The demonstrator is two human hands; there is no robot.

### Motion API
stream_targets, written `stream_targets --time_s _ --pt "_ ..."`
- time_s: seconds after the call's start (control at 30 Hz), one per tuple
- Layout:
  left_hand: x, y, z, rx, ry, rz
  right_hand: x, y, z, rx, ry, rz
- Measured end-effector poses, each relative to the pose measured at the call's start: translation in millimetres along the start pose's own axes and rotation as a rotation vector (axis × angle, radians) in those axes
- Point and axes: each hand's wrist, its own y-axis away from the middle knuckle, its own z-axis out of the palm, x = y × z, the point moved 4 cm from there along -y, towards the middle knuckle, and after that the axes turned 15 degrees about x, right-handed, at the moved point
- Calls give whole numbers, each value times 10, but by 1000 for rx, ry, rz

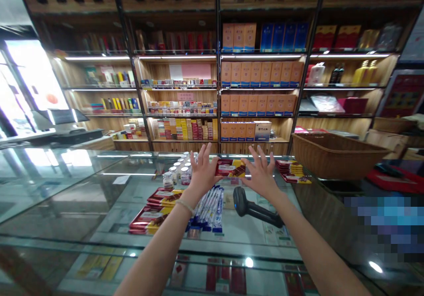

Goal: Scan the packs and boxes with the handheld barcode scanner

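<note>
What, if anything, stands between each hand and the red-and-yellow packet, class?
Nothing visible does: the left hand and right hand are right at opposite ends of the red-and-yellow packet. The black scanner lies nearer the camera, not between either hand and the packet.

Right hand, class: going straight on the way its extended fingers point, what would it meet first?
The right hand would probably meet the orange boxes on the bottom display shelf, beyond the glass counter; depth and the hand's height are hard to judge from one view.
</note>
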Motion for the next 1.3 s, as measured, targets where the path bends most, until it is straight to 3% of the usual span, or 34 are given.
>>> stream_targets --time_s 0.3,0.6,0.9,1.1,1.3 --pt "213 -172 377 62 29 -53 338 -36 30 19 78 11" --pt "303 -97 550 55 39 -57 429 94 99 8 66 14" --pt "443 -44 488 7 87 -18 375 90 -91 73 77 -40" --pt "549 -29 434 75 78 46 266 101 -141 161 47 -120" --pt "574 -25 411 104 89 46 227 105 -170 145 24 -132"
